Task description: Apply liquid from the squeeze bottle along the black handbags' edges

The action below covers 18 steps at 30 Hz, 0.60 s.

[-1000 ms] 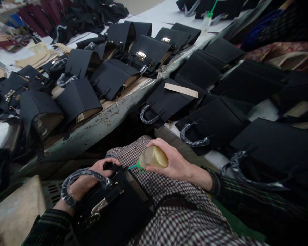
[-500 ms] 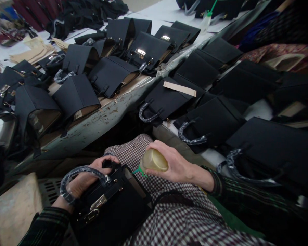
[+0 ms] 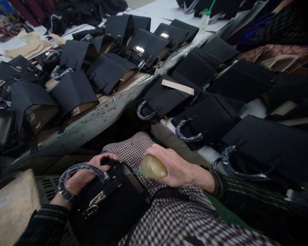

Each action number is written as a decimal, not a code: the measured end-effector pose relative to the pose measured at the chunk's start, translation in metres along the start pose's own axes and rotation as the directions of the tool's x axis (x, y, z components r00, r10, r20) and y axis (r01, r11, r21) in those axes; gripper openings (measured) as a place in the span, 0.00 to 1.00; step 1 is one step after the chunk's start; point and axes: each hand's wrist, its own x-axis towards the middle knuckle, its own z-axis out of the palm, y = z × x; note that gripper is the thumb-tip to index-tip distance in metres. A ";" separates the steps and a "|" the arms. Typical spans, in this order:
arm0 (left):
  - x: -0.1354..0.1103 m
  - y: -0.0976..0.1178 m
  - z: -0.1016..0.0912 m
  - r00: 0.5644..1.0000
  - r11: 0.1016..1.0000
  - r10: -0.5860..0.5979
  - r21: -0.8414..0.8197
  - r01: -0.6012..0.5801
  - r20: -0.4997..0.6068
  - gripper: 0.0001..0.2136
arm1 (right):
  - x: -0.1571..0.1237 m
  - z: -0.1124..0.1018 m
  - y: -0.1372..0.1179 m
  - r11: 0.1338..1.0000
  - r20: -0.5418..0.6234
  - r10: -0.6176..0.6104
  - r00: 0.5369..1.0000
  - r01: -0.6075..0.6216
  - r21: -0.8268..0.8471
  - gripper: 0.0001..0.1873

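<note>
A black handbag [image 3: 113,208] with a gold clasp rests on my lap, its handle wrapped in clear film. My left hand [image 3: 83,176] is closed over the bag's top edge, under the handle. My right hand [image 3: 173,165] is wrapped around a small squeeze bottle [image 3: 152,166] of yellowish liquid. The bottle's green nozzle points at the bag's upper side edge and nearly touches it.
Several black handbags [image 3: 110,70] lie in rows on a worn bench [image 3: 97,119] ahead and on a surface to the right [image 3: 207,119]. A tan strip [image 3: 177,87] lies on one bag. Another squeeze bottle [image 3: 204,17] stands at the far top. My checked trousers [image 3: 174,218] fill the foreground.
The view has shifted slightly. My right hand with the bottle has edged a little left toward the bag. The left hand keeps its hold.
</note>
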 end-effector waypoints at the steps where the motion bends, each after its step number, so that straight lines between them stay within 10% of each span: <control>1: -0.001 0.000 0.000 1.000 1.000 0.002 -0.001 -0.002 -0.003 0.15 | -0.003 0.001 0.000 1.000 0.022 0.012 1.000 -0.012 0.005 0.29; 18: 0.006 -0.015 0.000 1.000 0.998 0.022 -0.059 -0.023 -0.011 0.19 | -0.033 0.010 -0.003 0.985 0.221 0.164 0.961 -0.173 0.022 0.27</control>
